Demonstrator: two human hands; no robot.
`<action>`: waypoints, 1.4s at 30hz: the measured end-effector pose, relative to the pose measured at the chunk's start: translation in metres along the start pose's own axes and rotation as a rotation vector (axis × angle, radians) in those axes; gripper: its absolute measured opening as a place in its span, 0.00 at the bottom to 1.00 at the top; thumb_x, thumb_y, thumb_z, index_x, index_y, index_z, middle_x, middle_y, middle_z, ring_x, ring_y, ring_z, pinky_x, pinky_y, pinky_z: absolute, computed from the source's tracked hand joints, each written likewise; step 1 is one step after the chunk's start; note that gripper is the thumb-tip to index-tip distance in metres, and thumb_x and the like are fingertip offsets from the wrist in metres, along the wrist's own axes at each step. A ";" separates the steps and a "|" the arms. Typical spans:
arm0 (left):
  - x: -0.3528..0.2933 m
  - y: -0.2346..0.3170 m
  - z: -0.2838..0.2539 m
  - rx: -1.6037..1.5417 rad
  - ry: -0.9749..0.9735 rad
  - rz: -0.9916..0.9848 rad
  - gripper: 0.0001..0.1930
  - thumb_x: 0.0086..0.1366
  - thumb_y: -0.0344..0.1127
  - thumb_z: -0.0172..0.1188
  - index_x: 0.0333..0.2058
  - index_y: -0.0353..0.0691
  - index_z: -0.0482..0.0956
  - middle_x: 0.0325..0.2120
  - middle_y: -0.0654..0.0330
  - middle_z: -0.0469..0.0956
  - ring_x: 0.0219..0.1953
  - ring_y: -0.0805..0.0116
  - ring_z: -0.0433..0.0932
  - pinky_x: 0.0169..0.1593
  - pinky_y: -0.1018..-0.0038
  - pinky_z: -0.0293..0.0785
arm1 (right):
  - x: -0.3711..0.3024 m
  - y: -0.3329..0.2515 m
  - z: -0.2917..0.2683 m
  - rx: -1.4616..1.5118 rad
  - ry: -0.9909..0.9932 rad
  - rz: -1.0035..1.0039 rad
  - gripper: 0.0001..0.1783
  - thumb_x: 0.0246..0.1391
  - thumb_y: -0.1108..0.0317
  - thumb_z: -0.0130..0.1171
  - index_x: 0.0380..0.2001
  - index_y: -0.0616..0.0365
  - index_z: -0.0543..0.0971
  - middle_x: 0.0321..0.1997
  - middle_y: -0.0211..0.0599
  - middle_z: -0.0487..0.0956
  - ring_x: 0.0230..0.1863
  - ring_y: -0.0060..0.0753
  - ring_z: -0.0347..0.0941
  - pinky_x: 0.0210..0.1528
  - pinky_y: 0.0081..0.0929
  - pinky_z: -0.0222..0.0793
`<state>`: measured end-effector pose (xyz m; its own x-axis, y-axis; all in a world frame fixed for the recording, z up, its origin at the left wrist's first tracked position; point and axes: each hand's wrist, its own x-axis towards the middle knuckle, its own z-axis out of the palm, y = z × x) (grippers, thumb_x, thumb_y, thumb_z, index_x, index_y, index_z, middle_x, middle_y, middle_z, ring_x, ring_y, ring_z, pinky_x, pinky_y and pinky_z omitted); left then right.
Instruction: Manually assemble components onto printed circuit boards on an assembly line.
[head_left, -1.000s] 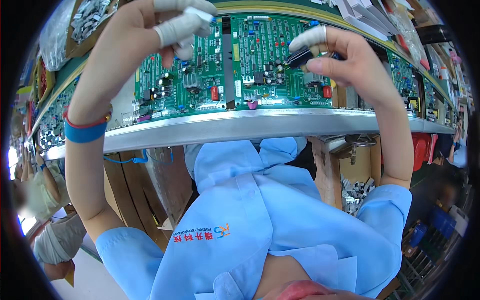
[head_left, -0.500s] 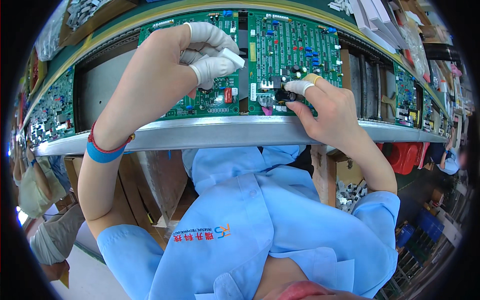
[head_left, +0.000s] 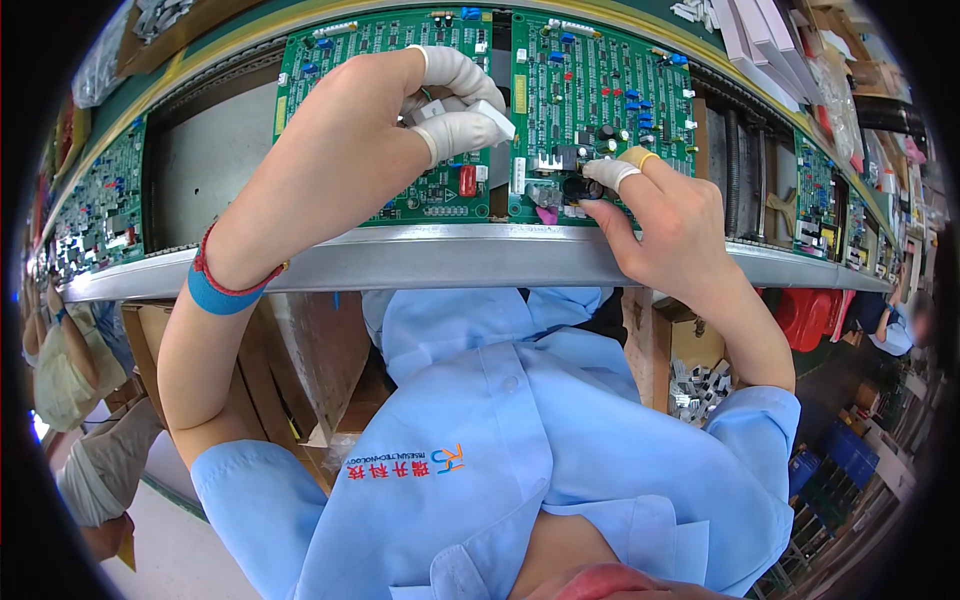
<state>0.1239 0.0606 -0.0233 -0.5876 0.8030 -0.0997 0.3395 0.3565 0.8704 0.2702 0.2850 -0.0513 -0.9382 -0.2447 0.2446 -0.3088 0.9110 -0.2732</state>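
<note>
My left hand (head_left: 400, 115), with white finger cots on, is closed and pinches a small white rectangular block (head_left: 497, 121) between thumb and finger. Another white piece (head_left: 424, 113) shows inside the curled fingers, partly hidden. This hand hovers over the left green circuit board (head_left: 440, 190), and the block's tip reaches the near-left edge of the right circuit board (head_left: 550, 100). My right hand (head_left: 660, 215), with a white and a yellow finger cot, has thumb and finger closed around a black cylindrical capacitor (head_left: 577, 189) low on the right board.
A metal rail (head_left: 430, 255) runs along the front of the line. More circuit boards (head_left: 95, 215) stand to the far left and right. Long white boxes (head_left: 765, 50) lie at the back right. A carton of small parts (head_left: 700, 385) sits below the rail; other people are at both sides.
Both boards have shifted slightly to the right in view. My left hand has moved right with the white block, and a second white piece now shows in it. My right hand stays at the capacitor.
</note>
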 end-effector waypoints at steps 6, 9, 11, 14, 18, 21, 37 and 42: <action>-0.003 -0.002 0.000 0.030 0.030 0.004 0.08 0.63 0.31 0.61 0.41 0.37 0.79 0.31 0.66 0.79 0.33 0.80 0.73 0.36 0.80 0.70 | 0.004 -0.001 -0.002 -0.052 -0.035 -0.039 0.12 0.43 0.68 0.66 0.33 0.60 0.78 0.28 0.35 0.74 0.23 0.35 0.74 0.20 0.30 0.67; -0.003 -0.001 0.000 0.050 0.033 -0.016 0.08 0.63 0.31 0.61 0.40 0.36 0.79 0.32 0.65 0.79 0.34 0.79 0.74 0.39 0.80 0.71 | 0.001 -0.001 -0.001 -0.083 -0.050 -0.040 0.17 0.42 0.70 0.68 0.39 0.59 0.81 0.31 0.37 0.77 0.22 0.37 0.73 0.21 0.29 0.66; -0.002 -0.002 0.001 0.054 0.022 -0.024 0.08 0.63 0.30 0.61 0.40 0.36 0.79 0.32 0.65 0.79 0.35 0.79 0.74 0.40 0.80 0.71 | 0.001 -0.002 0.000 -0.105 -0.037 -0.067 0.14 0.43 0.69 0.66 0.36 0.59 0.79 0.29 0.35 0.75 0.22 0.35 0.74 0.20 0.29 0.66; -0.003 0.000 0.001 0.048 0.003 -0.034 0.08 0.63 0.30 0.62 0.40 0.36 0.79 0.33 0.64 0.79 0.36 0.78 0.75 0.42 0.79 0.72 | 0.005 -0.002 -0.003 -0.125 -0.045 -0.085 0.11 0.44 0.69 0.64 0.33 0.59 0.78 0.27 0.34 0.72 0.23 0.33 0.74 0.19 0.29 0.66; -0.006 0.004 0.002 0.018 -0.018 -0.066 0.09 0.62 0.30 0.63 0.41 0.35 0.79 0.35 0.63 0.80 0.38 0.77 0.76 0.44 0.79 0.73 | 0.006 -0.002 -0.002 -0.118 -0.061 -0.102 0.10 0.47 0.68 0.62 0.34 0.58 0.78 0.27 0.32 0.72 0.22 0.32 0.75 0.18 0.29 0.65; -0.006 0.005 0.004 0.000 -0.027 -0.072 0.10 0.61 0.28 0.63 0.41 0.35 0.79 0.36 0.62 0.81 0.39 0.77 0.77 0.45 0.79 0.73 | 0.001 0.002 -0.001 -0.134 -0.065 -0.070 0.09 0.49 0.67 0.61 0.34 0.56 0.80 0.25 0.32 0.72 0.23 0.32 0.75 0.18 0.29 0.65; 0.031 0.049 0.091 0.619 -0.009 0.349 0.08 0.55 0.29 0.65 0.35 0.35 0.83 0.31 0.55 0.75 0.30 0.59 0.76 0.34 0.69 0.72 | -0.058 0.034 -0.035 0.991 0.068 0.436 0.21 0.57 0.82 0.46 0.55 0.65 0.70 0.50 0.36 0.73 0.48 0.24 0.71 0.50 0.22 0.69; 0.036 0.045 0.103 0.833 -0.070 0.305 0.07 0.57 0.33 0.63 0.34 0.38 0.83 0.34 0.55 0.77 0.33 0.53 0.78 0.37 0.64 0.74 | -0.062 0.033 -0.049 1.107 0.188 0.542 0.17 0.62 0.75 0.49 0.54 0.66 0.69 0.49 0.40 0.76 0.39 0.22 0.75 0.38 0.17 0.73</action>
<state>0.1938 0.1550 -0.0377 -0.3475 0.9373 0.0262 0.9137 0.3322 0.2339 0.3257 0.3468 -0.0295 -0.9770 0.2093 -0.0405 0.0601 0.0882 -0.9943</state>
